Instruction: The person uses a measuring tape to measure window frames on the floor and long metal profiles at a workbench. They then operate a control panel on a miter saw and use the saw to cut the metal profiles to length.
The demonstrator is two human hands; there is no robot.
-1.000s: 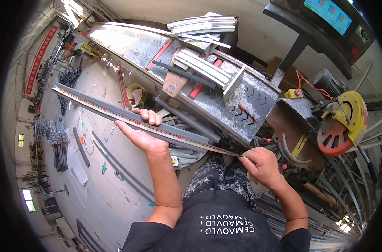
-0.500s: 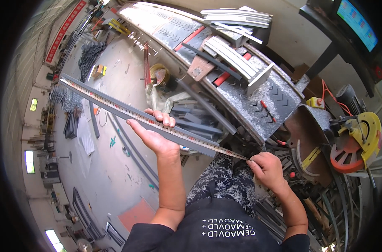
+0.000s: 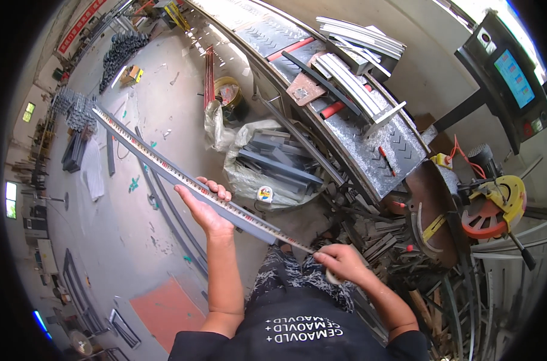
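Observation:
A long grey metal bar (image 3: 249, 228) slants from the upper left down toward my waist. Along its top lies a tape measure's pale blade (image 3: 159, 160), running from near the far end past the near end. My left hand (image 3: 208, 207) supports the bar near its lower half, palm up, thumb on one side and fingers curled round the other. My right hand (image 3: 341, 263) is closed on the blade just beyond the bar's near end. Below its fingers shows a pale rounded piece (image 3: 332, 277), mostly hidden, whose kind I cannot tell.
A long workbench (image 3: 369, 171) carries white and dark profiles. In front, a plastic sack (image 3: 237, 174) holds grey offcuts, near a yellow bucket (image 3: 227, 90). At right are a yellow-and-orange saw guard (image 3: 496, 207), a screen (image 3: 514, 78) and scrap strips. Long profiles (image 3: 177, 210) lie on the floor at left.
Both hands, with the bar and blade, have shifted left and slightly down in the view, and the bar slants more steeply. The pale piece under my right hand now shows. My grips look unchanged.

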